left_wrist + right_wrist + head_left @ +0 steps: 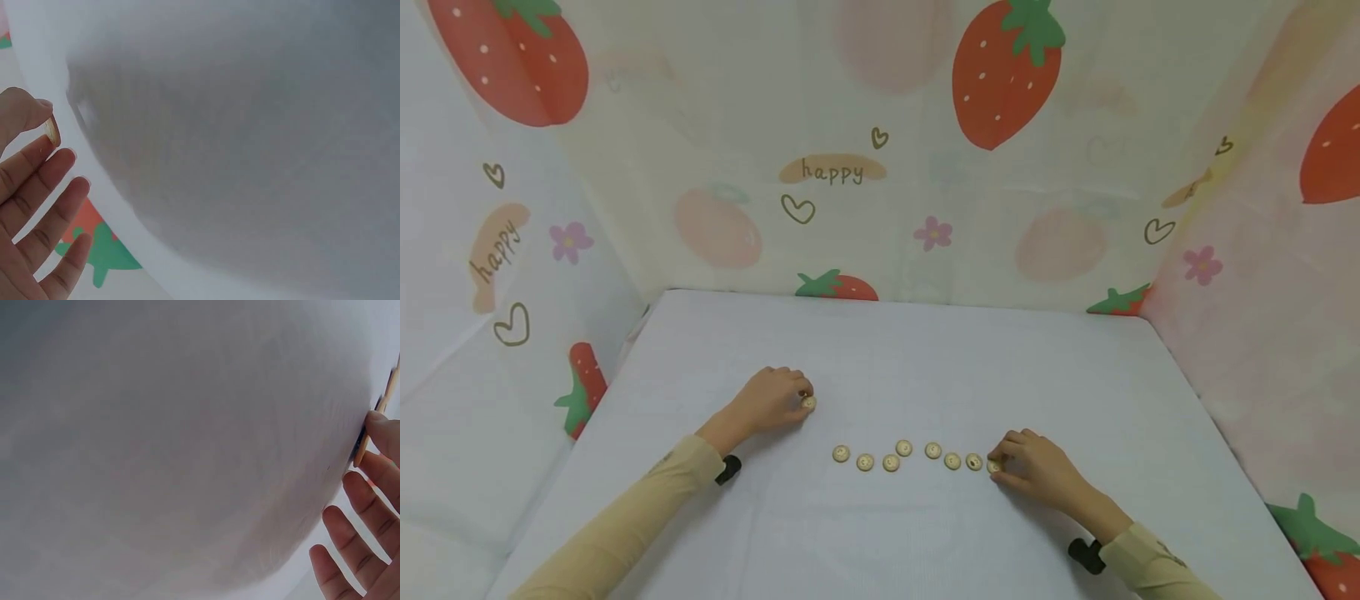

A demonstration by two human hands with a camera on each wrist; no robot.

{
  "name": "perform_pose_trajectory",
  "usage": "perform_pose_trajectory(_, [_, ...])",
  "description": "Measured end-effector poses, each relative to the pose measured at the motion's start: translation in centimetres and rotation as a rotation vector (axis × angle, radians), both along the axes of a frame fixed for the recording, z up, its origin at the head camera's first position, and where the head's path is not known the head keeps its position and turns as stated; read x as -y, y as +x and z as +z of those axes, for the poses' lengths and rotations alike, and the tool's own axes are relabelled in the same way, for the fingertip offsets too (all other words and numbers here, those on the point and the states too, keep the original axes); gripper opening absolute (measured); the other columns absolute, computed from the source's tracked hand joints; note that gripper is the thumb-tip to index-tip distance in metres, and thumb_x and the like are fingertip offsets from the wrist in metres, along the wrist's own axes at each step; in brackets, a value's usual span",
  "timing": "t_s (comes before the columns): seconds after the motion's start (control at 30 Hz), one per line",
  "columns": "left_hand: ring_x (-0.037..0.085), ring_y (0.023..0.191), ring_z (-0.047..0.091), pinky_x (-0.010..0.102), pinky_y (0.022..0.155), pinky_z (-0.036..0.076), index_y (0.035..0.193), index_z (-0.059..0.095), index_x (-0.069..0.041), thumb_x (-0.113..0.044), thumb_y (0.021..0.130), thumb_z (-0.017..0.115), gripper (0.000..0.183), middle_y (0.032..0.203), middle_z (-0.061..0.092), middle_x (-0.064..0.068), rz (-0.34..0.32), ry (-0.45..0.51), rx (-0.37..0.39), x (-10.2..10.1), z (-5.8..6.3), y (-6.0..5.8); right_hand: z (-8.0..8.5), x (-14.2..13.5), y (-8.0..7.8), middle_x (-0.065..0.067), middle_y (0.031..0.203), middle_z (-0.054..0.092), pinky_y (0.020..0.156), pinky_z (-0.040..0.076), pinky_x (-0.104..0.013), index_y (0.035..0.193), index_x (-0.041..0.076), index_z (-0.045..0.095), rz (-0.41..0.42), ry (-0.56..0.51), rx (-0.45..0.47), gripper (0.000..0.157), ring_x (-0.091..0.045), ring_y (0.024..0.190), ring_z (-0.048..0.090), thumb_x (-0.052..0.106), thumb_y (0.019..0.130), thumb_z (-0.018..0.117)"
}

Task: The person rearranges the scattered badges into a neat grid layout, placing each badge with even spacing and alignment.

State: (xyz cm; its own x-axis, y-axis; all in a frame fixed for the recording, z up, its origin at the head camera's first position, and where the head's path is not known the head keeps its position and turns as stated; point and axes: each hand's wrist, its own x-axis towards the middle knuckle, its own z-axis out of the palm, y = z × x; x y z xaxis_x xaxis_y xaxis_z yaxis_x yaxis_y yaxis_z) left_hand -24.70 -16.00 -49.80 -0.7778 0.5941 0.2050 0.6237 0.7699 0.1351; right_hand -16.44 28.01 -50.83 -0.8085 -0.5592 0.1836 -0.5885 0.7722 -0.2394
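Several small round tan wooden buttons (891,462) lie on the white tabletop in a wavy row. My left hand (771,398) is beyond the row's left end and pinches one button (808,402) between thumb and index finger. In the left wrist view this button (52,130) shows its thin edge, and the other fingers are spread. At the row's right end my right hand (1037,468) pinches another button (994,466) by its edges, close to the neighbouring button (973,462). The right wrist view shows that button (362,449) edge-on at the table surface.
The white-covered table (880,542) is enclosed by cloth walls (737,125) printed with strawberries, hearts and flowers. A black wrist strap (728,469) sits by the left cuff, and another black strap (1086,556) by the right cuff.
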Motion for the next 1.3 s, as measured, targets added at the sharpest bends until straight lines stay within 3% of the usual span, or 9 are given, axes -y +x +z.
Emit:
perform_pose_trajectory(0.37, [0.018, 0.08, 0.06, 0.041, 0.075, 0.048, 0.092, 0.07, -0.012, -0.024, 0.08, 0.069, 0.016, 0.087, 0.066, -0.002, 0.01, -0.009, -0.008, 0.2, 0.4, -1.3, -0.2, -0.1, 0.0, 0.011, 0.09, 0.061, 0.067, 0.046, -0.028, 0.092, 0.017, 0.068, 0.001, -0.005, -0.024, 0.02, -0.007, 0.08, 0.051, 0.028, 0.076, 0.074])
perform_pose_trajectory(0.87, [0.019, 0.077, 0.062, 0.041, 0.071, 0.05, 0.091, 0.071, -0.012, -0.022, 0.079, 0.068, 0.015, 0.084, 0.066, -0.001, 0.028, -0.042, -0.04, 0.9, 0.1, -3.8, -0.1, 0.0, 0.1, 0.011, 0.088, 0.061, 0.067, 0.046, -0.027, 0.092, 0.017, 0.068, 0.003, 0.004, -0.023, 0.02, -0.007, 0.079, 0.051, 0.029, 0.077, 0.074])
perform_pose_trajectory(1.3, [0.022, 0.084, 0.062, 0.044, 0.076, 0.049, 0.095, 0.07, -0.011, -0.02, 0.079, 0.069, 0.019, 0.089, 0.067, 0.001, 0.082, -0.059, -0.009, 1.3, -0.2, -5.8, -0.3, -0.1, 0.0, 0.012, 0.089, 0.061, 0.067, 0.045, -0.027, 0.092, 0.017, 0.068, -0.001, -0.01, -0.017, 0.02, -0.007, 0.08, 0.051, 0.028, 0.077, 0.074])
